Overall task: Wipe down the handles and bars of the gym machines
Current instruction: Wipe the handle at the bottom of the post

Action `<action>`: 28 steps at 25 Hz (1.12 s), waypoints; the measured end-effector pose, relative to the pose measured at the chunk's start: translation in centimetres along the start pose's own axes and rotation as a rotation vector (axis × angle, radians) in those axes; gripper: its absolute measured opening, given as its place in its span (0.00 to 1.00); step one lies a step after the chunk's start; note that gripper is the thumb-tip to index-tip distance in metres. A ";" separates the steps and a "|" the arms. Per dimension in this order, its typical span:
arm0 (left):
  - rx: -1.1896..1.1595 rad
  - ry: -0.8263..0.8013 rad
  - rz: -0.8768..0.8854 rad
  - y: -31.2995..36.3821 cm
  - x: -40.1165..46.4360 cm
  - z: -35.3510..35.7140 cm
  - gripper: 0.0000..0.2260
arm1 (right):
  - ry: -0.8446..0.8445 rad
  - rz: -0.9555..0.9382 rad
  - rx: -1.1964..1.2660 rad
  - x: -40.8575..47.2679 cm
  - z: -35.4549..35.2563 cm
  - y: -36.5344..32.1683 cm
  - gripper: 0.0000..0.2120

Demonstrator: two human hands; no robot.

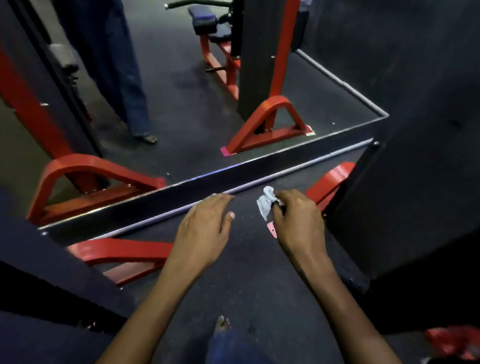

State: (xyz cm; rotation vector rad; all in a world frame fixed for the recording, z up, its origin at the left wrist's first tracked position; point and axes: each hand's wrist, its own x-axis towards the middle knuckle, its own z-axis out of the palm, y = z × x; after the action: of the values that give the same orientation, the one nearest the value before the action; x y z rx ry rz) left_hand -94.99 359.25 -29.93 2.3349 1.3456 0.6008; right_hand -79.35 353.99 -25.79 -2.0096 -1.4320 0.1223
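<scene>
- Two dark machine bodies flank us, one at our left (28, 271) and one at our right (427, 203), both on red frames; we count no handle or bar on either from this angle.
- One mirror (183, 91) runs along the floor edge ahead. In it we see one more machine with one padded bar (199, 3) and one seat (204, 20), plus a person's legs in jeans.
- One dark rubber floor (252, 273) lies under our arms, with one small pink tag (272, 230) on it just below the cloth.
- Two hands are out in front of us. Our left hand (203, 231) holds nothing, its fingers straight and a little apart, palm down over the floor.
- Our right hand (300, 221) has its fingertips pinched together on the cloth, the rest of the fingers curled under.
- One cloth (265, 202), small and pale, hangs bunched from that pinch, above the floor and near the mirror's lower rail.
- We judge the cloth light, soft and limp. It will fold to any shape, so a pinch by one corner gives poor wiping contact. Better to gather it into the palm and wrap it round a bar.
- We judge the bars stiff and fixed, so they will take firm pressure, and padded grips may drag on the cloth.
</scene>
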 end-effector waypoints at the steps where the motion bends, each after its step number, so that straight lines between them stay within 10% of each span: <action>1: 0.013 -0.018 0.036 -0.4 1.9 0.5 0.18 | -0.005 0.055 -0.043 1.2 0.3 0.5 0.19; 13: -0.018 -0.345 0.661 4.2 21.3 8.1 0.17 | 0.139 0.662 -0.263 10.3 -0.7 6.4 0.13; 23: -0.167 -0.626 1.296 12.4 30.7 15.2 0.18 | 0.640 1.233 -0.379 12.1 -1.6 7.8 0.12; 28: -0.313 -0.712 1.516 14.9 29.3 14.9 0.17 | 0.950 1.163 -0.190 10.5 -1.0 4.0 0.09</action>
State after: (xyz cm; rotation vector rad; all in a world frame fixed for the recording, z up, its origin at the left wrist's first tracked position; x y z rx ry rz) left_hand -63.14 376.29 -29.61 2.4775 -0.8993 0.1977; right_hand -71.55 362.00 -24.18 -2.2823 0.3697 -0.4351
